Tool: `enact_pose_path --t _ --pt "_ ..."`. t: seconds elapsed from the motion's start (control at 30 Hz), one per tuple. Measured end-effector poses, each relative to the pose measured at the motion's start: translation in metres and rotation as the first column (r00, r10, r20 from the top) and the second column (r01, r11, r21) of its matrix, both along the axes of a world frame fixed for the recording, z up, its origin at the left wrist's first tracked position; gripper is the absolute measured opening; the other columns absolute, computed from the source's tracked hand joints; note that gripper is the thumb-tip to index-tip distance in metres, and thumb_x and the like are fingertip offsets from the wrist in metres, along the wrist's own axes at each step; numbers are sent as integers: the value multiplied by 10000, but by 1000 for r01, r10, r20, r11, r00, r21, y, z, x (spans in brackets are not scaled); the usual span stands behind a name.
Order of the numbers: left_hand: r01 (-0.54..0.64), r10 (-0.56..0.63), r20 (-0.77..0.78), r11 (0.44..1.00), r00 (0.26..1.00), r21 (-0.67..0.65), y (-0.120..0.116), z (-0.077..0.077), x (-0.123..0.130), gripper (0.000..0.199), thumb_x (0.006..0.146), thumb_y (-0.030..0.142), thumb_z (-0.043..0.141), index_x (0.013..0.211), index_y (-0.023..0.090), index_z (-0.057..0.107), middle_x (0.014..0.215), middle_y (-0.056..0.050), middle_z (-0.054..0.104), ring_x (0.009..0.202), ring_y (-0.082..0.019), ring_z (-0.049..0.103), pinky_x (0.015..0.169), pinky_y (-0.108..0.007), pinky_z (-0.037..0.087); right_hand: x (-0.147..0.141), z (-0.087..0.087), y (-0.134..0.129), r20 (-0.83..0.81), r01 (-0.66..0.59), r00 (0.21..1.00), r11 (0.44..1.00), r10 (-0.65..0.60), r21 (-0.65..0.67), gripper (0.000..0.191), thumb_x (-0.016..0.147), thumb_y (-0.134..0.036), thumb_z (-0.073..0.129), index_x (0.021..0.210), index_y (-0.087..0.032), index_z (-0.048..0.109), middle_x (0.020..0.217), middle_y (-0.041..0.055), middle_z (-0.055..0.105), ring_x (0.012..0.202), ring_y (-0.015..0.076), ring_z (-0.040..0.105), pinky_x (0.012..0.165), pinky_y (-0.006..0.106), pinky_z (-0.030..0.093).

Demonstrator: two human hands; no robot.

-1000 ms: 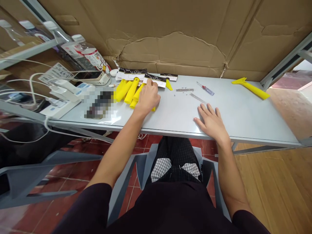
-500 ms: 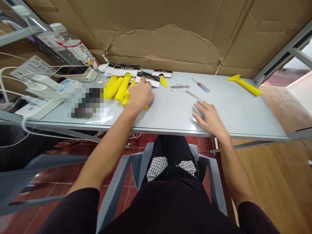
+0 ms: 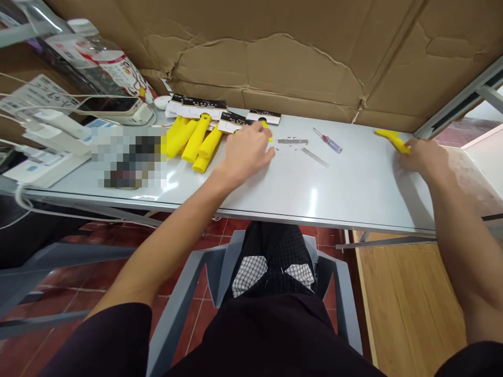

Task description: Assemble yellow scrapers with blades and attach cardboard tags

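Observation:
My right hand is closed around the handle of a yellow plastic tool at the right end of the table. My left hand hovers or rests beside a small yellow piece, its fingers bent; whether it touches that piece I cannot tell. To its left several yellow handles lie under black-and-white cards. Between my hands are a metal strip, a second thin strip, several tiny screws and a screwdriver with a clear handle.
Plastic bottles, a phone, white cables and power strips crowd the table's left end. A blurred patch covers something dark there. Cardboard stands along the back, and a metal frame post rises at the right.
My right hand has moved right from beside the thin strip and taken hold of the yellow tool. My left hand has shifted right, away from the yellow handles, and its fingers have loosened.

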State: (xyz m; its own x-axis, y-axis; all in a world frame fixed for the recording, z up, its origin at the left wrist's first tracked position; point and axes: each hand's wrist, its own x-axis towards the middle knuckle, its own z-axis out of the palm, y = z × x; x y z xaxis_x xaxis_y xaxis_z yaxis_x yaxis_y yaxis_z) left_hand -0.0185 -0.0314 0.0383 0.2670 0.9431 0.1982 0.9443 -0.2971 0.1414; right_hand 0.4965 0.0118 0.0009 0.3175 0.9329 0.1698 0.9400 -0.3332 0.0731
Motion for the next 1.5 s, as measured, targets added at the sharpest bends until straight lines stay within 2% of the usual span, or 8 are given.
enact_pose_path --t 0.17,0.4,0.63,0.87,0.97,1.17,1.27,1.5 --pt "304 -287 152 946 946 -109 -4 -24 24 400 974 336 533 1269 184 757 1249 -131 774 1110 -306 707 997 -476 548 -24 -7 -77 -35 -188 982 979 186 -82 565 882 -575 679 1334 -237 660 965 184 769 948 485 743 765 662 560" --pt "481 -376 416 857 828 -184 -9 -35 41 418 1004 354 536 1275 115 748 1095 -142 820 991 -266 752 952 -432 563 -153 15 -166 -498 -508 794 831 349 -227 487 937 -536 636 1361 -332 508 934 78 741 601 284 674 596 465 513" --pt "484 -71 696 768 715 -419 1 -27 30 422 987 336 637 1336 102 674 983 -116 812 829 -201 764 854 -365 593 -240 21 -151 -676 -626 645 753 356 -201 549 964 -511 636 1429 -292 444 938 17 635 610 204 656 520 339 507" --pt "515 536 835 685 123 -516 -6 -37 28 573 902 211 775 1413 129 528 1067 -111 729 753 -166 727 808 -376 599 -274 16 -138 -917 -569 386 809 103 -149 661 908 -579 759 1428 -337 430 1152 38 599 490 133 642 331 291 497" --pt "550 538 835 667 113 -504 -7 -41 33 163 936 260 747 994 127 672 846 -64 687 705 -139 652 751 -341 535 -289 12 -136 -944 -612 311 783 113 -108 695 908 -531 790 1459 -324 421 1112 30 620 478 124 646 339 273 497" --pt "468 360 921 795 146 -386 -13 -45 36 294 981 256 677 710 162 615 726 -3 606 687 -102 543 704 -282 449 -283 37 -101 -952 -857 171 516 254 -16 501 1036 -457 653 1488 -265 554 1014 45 753 606 137 710 528 286 578" --pt "520 428 903 763 40 -384 -16 -46 33 174 997 257 661 866 147 696 885 -51 716 827 -141 658 830 -313 532 -262 54 -59 -883 -874 245 485 401 -22 417 1049 -474 637 1399 -250 681 744 -11 727 567 143 669 553 299 541" --pt "586 623 765 686 -167 -431 -14 -42 25 173 1061 312 641 1180 185 642 1158 -123 789 868 -205 791 922 -427 638 -249 39 4 -586 -635 605 770 539 53 249 961 -390 713 1090 -196 800 843 43 763 606 158 635 683 375 509"
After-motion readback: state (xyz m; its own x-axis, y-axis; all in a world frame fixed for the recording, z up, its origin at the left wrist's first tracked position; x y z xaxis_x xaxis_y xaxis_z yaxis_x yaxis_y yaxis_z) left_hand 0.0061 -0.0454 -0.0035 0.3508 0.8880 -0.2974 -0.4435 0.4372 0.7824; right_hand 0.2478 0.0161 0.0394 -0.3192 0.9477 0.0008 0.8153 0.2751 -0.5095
